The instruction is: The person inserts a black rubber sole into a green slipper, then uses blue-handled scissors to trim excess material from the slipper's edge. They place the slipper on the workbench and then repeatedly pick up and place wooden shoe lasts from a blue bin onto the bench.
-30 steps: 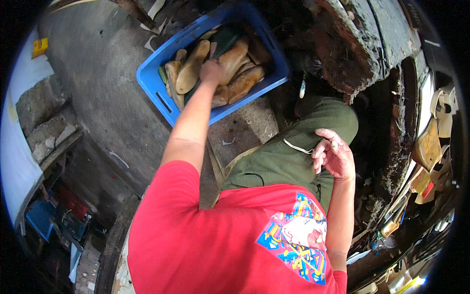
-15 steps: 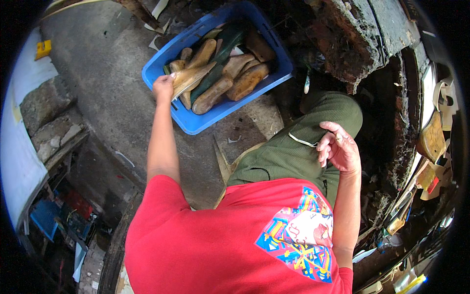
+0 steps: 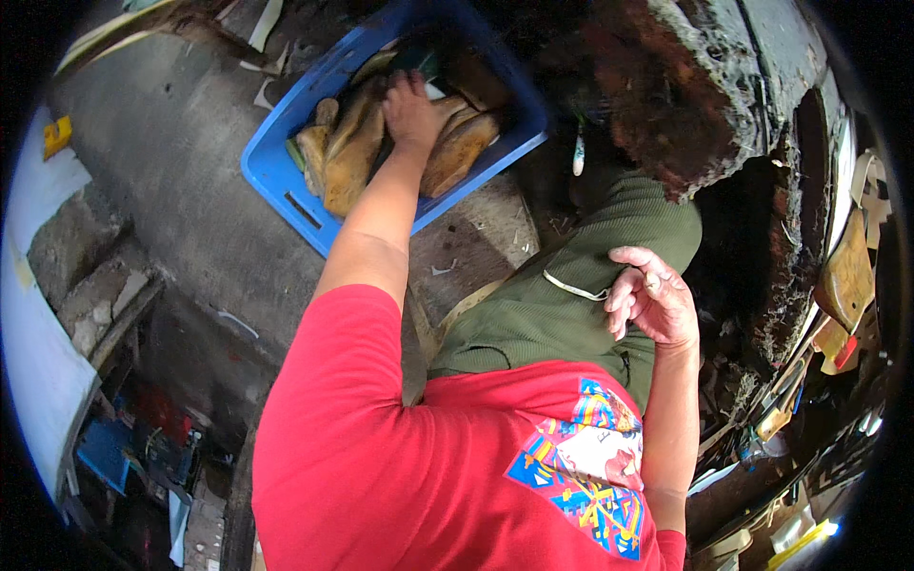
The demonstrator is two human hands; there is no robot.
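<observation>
My left hand (image 3: 411, 107) is down in the blue plastic crate (image 3: 286, 181) on the grey concrete floor (image 3: 171, 162), palm flat on the pile of tan wooden shoe lasts (image 3: 354, 157) — can't tell if the fingers are actually closed round one. My right hand (image 3: 652, 300) rests on my green trouser leg (image 3: 562, 314), fingers loosely curled, holding nothing. Small yellow tag-like thing (image 3: 57, 136) sits far left by a white sheet (image 3: 38, 314) — too blurry to make out.

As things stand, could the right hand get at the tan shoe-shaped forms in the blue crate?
Probably not without leaning: the right hand rests on the green-trousered knee, apart from the blue crate. The left hand already lies on the tan forms.
</observation>
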